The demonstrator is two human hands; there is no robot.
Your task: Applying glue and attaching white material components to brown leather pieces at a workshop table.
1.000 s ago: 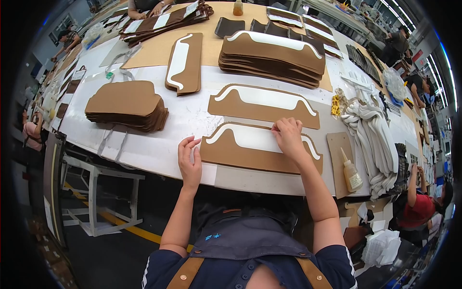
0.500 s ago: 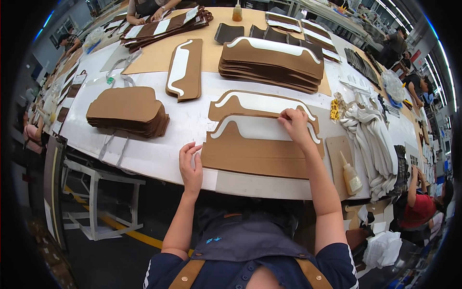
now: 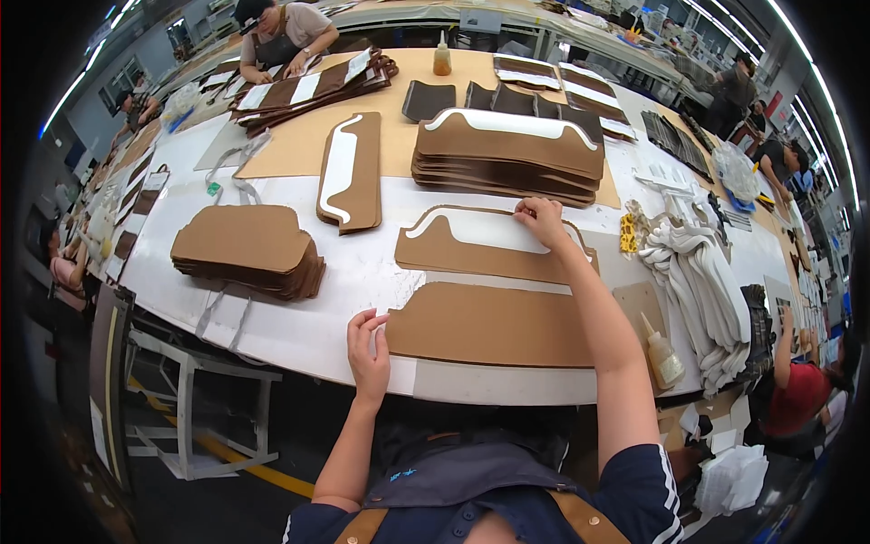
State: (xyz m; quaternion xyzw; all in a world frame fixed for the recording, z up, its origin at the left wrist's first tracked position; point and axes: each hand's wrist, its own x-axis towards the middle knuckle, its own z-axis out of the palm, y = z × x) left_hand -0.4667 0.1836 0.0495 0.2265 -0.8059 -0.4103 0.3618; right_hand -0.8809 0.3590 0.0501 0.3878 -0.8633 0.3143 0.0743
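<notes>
Head camera, looking down, close over table

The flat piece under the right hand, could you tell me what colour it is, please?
Brown piece with a white inlay, under the right hand; head view.

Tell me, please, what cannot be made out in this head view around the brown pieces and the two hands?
- Right hand: its palm hides the spot it touches on the brown piece with a white strip.
- Plain brown piece: its right end lies under the right forearm.
- Glue bottle: too small to read its fill.
- Left hand: whether it presses the table edge is unclear.
</notes>
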